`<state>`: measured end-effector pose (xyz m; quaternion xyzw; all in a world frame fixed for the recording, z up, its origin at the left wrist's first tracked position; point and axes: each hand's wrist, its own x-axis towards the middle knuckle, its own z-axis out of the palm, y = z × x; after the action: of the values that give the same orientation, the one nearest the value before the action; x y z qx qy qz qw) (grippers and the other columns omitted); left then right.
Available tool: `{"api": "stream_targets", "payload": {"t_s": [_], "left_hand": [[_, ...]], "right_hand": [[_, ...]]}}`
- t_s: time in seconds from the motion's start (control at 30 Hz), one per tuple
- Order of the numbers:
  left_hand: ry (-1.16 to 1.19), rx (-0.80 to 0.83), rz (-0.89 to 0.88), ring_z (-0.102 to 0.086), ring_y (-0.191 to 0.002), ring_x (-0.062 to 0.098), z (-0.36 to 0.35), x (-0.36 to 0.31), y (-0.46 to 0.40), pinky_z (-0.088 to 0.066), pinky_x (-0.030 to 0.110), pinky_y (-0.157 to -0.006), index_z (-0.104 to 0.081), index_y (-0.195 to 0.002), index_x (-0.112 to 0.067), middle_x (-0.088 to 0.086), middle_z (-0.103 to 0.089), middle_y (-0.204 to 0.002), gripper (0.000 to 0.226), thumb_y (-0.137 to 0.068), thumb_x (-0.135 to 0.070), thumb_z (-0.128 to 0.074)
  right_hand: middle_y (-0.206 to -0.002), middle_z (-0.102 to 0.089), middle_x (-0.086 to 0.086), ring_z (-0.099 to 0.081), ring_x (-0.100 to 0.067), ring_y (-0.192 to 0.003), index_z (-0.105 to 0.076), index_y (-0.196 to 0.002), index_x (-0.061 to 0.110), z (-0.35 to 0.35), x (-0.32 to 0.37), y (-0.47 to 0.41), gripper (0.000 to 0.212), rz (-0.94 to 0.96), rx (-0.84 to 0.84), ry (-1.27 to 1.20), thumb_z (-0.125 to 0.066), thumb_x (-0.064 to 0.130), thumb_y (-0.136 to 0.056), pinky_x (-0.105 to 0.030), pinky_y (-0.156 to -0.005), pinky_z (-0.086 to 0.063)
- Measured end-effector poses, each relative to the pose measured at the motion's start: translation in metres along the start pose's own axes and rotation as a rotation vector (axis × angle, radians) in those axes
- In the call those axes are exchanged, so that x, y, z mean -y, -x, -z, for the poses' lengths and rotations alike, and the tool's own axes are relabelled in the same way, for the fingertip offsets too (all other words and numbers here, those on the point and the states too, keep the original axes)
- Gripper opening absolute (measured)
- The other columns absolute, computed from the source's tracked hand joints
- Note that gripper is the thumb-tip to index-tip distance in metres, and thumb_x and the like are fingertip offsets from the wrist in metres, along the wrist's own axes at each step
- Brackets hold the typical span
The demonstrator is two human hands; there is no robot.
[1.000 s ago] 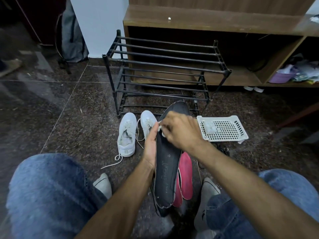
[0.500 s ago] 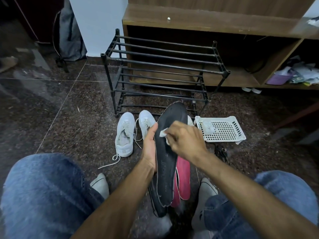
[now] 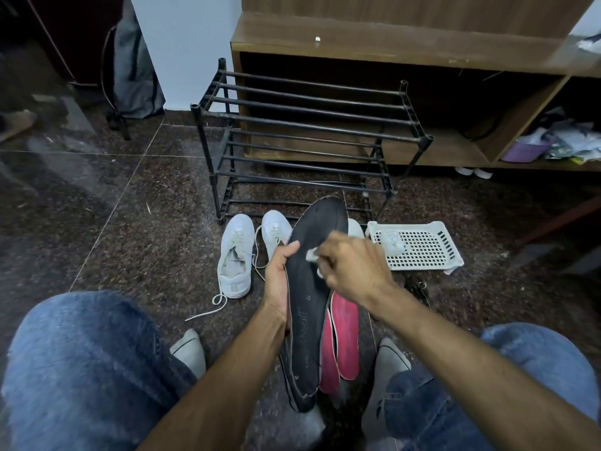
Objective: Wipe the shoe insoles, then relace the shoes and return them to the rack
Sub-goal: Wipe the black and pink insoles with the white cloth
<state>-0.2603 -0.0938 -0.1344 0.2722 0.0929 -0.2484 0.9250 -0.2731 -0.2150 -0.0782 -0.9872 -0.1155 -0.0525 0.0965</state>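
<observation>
My left hand (image 3: 278, 278) grips the left edge of a long black insole (image 3: 309, 288) held upright over the floor. My right hand (image 3: 353, 268) pinches a small white wipe (image 3: 311, 255) and presses it against the insole's upper middle. Two red insoles (image 3: 341, 340) lie on the floor behind the black one. A second dark insole (image 3: 300, 402) sits beneath it. Two white sneakers (image 3: 235, 255) with loose laces stand in front of the black shoe rack (image 3: 309, 125), the right one partly hidden by the insole.
A white perforated plastic tray (image 3: 419, 245) holding a white wad lies right of the rack. A wooden cabinet (image 3: 390, 43) stands behind the rack. My knees in blue jeans and grey-socked feet frame the bottom. A grey backpack (image 3: 133, 70) leans at the back left.
My right hand has slid the wipe down the black insole, from near the toe end toward its middle. My left hand keeps its hold on the insole's edge.
</observation>
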Motion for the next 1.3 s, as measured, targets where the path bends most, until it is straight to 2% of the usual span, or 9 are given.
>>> {"api": "stream_targets", "payload": {"t_s": [0.3, 0.5, 0.67, 0.77, 0.87, 0.97, 1.13, 1.23, 1.3], "left_hand": [[-0.099, 0.031, 0.061, -0.067, -0.079, 0.037, -0.009, -0.001, 0.014, -0.058, 0.037, -0.061, -0.057, -0.124, 0.013, 0.034, -0.062, -0.108, 0.073, -0.065, -0.029, -0.069], [-0.054, 0.005, 0.080, -0.065, -0.089, 0.037, -0.005, -0.013, 0.007, -0.055, 0.038, -0.075, -0.058, -0.127, 0.007, 0.034, -0.061, -0.112, 0.068, -0.084, -0.045, -0.048], [-0.077, -0.035, -0.035, -0.069, -0.068, 0.024, -0.013, -0.008, 0.000, -0.057, 0.028, -0.062, -0.075, -0.089, -0.004, 0.014, -0.072, -0.083, 0.049, -0.095, -0.037, -0.040], [-0.021, -0.094, -0.049, -0.069, -0.080, 0.026, -0.009, -0.014, -0.004, -0.058, 0.030, -0.073, -0.070, -0.104, -0.002, 0.016, -0.071, -0.097, 0.046, -0.092, -0.039, -0.046], [0.018, -0.074, 0.035, -0.060, -0.091, 0.034, -0.003, -0.021, -0.001, -0.052, 0.037, -0.083, -0.058, -0.128, 0.004, 0.027, -0.060, -0.117, 0.072, -0.084, -0.052, -0.048], [0.031, -0.059, 0.054, -0.060, -0.092, 0.032, 0.000, -0.019, -0.003, -0.047, 0.040, -0.092, -0.057, -0.129, 0.005, 0.024, -0.058, -0.121, 0.075, -0.084, -0.054, -0.047], [0.040, -0.097, -0.020, -0.067, -0.091, 0.028, -0.010, -0.012, -0.001, -0.054, 0.036, -0.089, -0.064, -0.115, -0.001, 0.018, -0.068, -0.107, 0.051, -0.089, -0.042, -0.046], [0.096, -0.031, -0.008, -0.061, -0.102, 0.030, -0.009, -0.020, 0.002, -0.037, 0.045, -0.110, -0.054, -0.130, 0.002, 0.021, -0.061, -0.119, 0.067, -0.086, -0.048, -0.048], [0.120, 0.001, 0.002, -0.059, -0.105, 0.027, -0.007, -0.021, 0.002, -0.038, 0.046, -0.108, -0.047, -0.138, 0.002, 0.016, -0.059, -0.123, 0.076, -0.085, -0.052, -0.049]], "right_hand": [[-0.108, -0.071, -0.003, -0.063, -0.032, -0.103, -0.074, -0.100, 0.029, 0.025, -0.030, -0.051, 0.019, -0.408, -0.166, -0.142, -0.063, 0.028, -0.085, -0.037, -0.083, -0.049], [-0.093, -0.069, 0.004, -0.067, -0.029, -0.077, -0.076, -0.092, 0.022, 0.051, -0.027, -0.034, 0.018, -0.088, -0.528, -0.149, -0.062, 0.026, -0.082, -0.038, -0.064, -0.054], [-0.100, -0.065, 0.005, -0.064, -0.033, -0.090, -0.073, -0.097, 0.026, 0.022, -0.012, -0.023, 0.018, 0.035, -0.097, 0.003, -0.057, 0.028, -0.087, -0.041, -0.070, -0.052], [-0.088, -0.064, 0.000, -0.064, -0.031, -0.077, -0.073, -0.086, 0.019, 0.000, 0.002, -0.001, 0.019, 0.147, -0.076, -0.114, -0.055, 0.025, -0.082, -0.042, -0.061, -0.053], [-0.082, -0.061, 0.005, -0.063, -0.022, -0.064, -0.072, -0.085, 0.021, -0.014, 0.009, 0.031, 0.025, 0.316, -0.021, -0.182, -0.049, 0.028, -0.082, -0.035, -0.048, -0.051], [-0.081, -0.060, 0.007, -0.061, -0.022, -0.055, -0.073, -0.086, 0.022, -0.012, 0.004, 0.034, 0.032, 0.373, -0.011, -0.122, -0.043, 0.031, -0.084, -0.032, -0.042, -0.048], [-0.087, -0.066, 0.001, -0.066, -0.032, -0.078, -0.076, -0.089, 0.021, 0.002, -0.003, -0.003, 0.023, 0.144, -0.068, -0.132, -0.056, 0.028, -0.081, -0.040, -0.062, -0.053], [-0.085, -0.067, 0.005, -0.066, -0.024, -0.077, -0.076, -0.090, 0.021, -0.004, 0.010, 0.020, 0.022, 0.195, 0.001, -0.303, -0.057, 0.026, -0.079, -0.038, -0.064, -0.053], [-0.086, -0.067, 0.009, -0.066, -0.020, -0.076, -0.076, -0.092, 0.024, -0.005, 0.016, 0.039, 0.021, 0.227, 0.053, -0.333, -0.058, 0.025, -0.080, -0.036, -0.062, -0.053]]}}
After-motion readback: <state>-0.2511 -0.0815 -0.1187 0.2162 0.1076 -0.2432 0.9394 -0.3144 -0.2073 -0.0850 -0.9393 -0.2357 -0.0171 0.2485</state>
